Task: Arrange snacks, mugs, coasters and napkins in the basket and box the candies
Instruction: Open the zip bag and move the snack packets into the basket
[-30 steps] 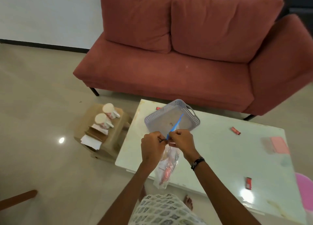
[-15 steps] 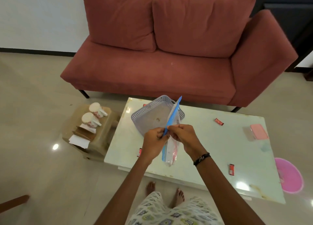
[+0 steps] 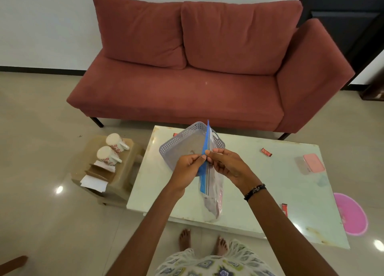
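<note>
Both hands hold a clear zip bag (image 3: 212,190) by its blue seal strip above the white table (image 3: 259,171): the left hand (image 3: 187,165) and right hand (image 3: 226,163) each pinch the strip. The bag hangs just in front of the grey basket (image 3: 182,144) on the table. A red candy (image 3: 266,152) lies right of the basket, a pink-lidded box (image 3: 311,163) farther right.

a home living room. a red sofa (image 3: 187,72) stands against a white wall, with a low pale table (image 3: 270,182) before it on a glossy tiled floor (image 3: 41,213). two flowered mugs (image 3: 111,149) sit on a small stool (image 3: 126,171).
</note>
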